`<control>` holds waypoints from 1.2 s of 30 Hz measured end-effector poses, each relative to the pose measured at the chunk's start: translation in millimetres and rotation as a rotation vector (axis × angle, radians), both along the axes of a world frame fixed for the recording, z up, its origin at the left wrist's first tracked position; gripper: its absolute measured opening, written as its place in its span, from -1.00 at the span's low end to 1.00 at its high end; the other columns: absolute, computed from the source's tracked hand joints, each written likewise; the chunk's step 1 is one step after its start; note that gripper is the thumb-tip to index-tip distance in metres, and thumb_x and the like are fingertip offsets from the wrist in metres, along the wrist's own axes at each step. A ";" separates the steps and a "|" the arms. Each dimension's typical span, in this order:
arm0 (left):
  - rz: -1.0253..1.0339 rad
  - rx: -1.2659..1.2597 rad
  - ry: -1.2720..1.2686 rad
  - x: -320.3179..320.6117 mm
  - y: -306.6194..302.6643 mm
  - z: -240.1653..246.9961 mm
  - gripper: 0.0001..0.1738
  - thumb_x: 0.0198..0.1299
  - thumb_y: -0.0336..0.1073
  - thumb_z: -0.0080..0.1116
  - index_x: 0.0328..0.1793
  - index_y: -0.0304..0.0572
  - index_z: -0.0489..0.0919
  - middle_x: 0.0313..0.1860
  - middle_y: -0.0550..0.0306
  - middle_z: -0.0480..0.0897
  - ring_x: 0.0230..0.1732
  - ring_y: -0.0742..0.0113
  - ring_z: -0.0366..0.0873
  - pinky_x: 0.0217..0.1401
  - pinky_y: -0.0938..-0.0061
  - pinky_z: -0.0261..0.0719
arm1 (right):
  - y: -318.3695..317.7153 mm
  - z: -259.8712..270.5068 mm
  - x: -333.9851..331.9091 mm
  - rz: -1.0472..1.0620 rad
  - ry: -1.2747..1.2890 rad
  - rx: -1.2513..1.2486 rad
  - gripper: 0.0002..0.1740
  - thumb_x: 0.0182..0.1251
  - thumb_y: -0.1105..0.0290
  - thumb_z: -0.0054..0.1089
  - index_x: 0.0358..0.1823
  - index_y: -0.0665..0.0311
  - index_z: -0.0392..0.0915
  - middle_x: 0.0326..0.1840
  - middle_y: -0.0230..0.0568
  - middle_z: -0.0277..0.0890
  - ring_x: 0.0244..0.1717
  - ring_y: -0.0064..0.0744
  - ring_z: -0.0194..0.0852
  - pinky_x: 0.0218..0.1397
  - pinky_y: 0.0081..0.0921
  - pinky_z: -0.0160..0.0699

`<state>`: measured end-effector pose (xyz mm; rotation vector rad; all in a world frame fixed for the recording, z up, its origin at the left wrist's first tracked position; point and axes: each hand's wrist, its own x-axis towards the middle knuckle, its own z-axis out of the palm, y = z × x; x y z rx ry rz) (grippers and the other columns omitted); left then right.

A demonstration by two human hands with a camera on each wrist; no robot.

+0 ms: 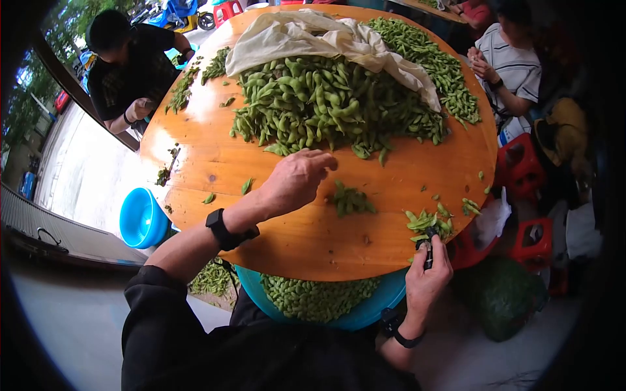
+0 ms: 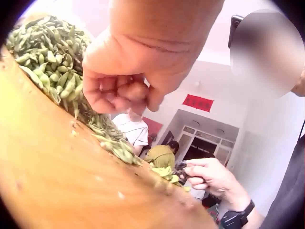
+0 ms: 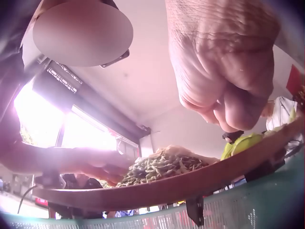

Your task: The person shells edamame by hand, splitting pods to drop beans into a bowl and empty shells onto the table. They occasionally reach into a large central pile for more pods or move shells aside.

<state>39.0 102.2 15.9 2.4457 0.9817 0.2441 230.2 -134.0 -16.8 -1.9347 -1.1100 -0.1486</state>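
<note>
My left hand [image 1: 297,182] hovers over the round wooden table [image 1: 293,241], just in front of a large heap of green pods [image 1: 306,98]. Its fingers bend loosely, and no held item shows in the left wrist view, where the hand [image 2: 138,71] hangs beside the heap [image 2: 52,62]. A small pile of pods [image 1: 352,199] lies to its right. At the table's right edge, my right hand [image 1: 427,277] grips a small black tool [image 1: 428,255] against a cluster of pods [image 1: 437,223]. In the right wrist view, the right hand [image 3: 228,71] hides most of the tool.
A cream cloth [image 1: 293,39] covers the heap's back. Below the table's near edge is a turquoise basin [image 1: 254,290] holding many pods [image 1: 319,298]. A blue basin [image 1: 140,218] stands left; red stools [image 1: 520,166] stand right. People [image 1: 120,72] sit around the table.
</note>
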 end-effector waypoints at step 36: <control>0.075 -1.361 -0.773 -28.6 -102.4 -9.0 -0.40 0.25 -0.60 0.21 0.39 -0.23 0.30 -0.38 0.19 0.59 -0.27 0.47 0.62 -0.34 0.58 0.54 | 14.7 5.1 -53.7 0.746 1.474 0.073 -0.77 0.44 0.60 0.06 0.05 0.57 0.53 -0.35 -0.42 0.35 -0.57 -0.74 0.22 -0.57 -0.69 0.17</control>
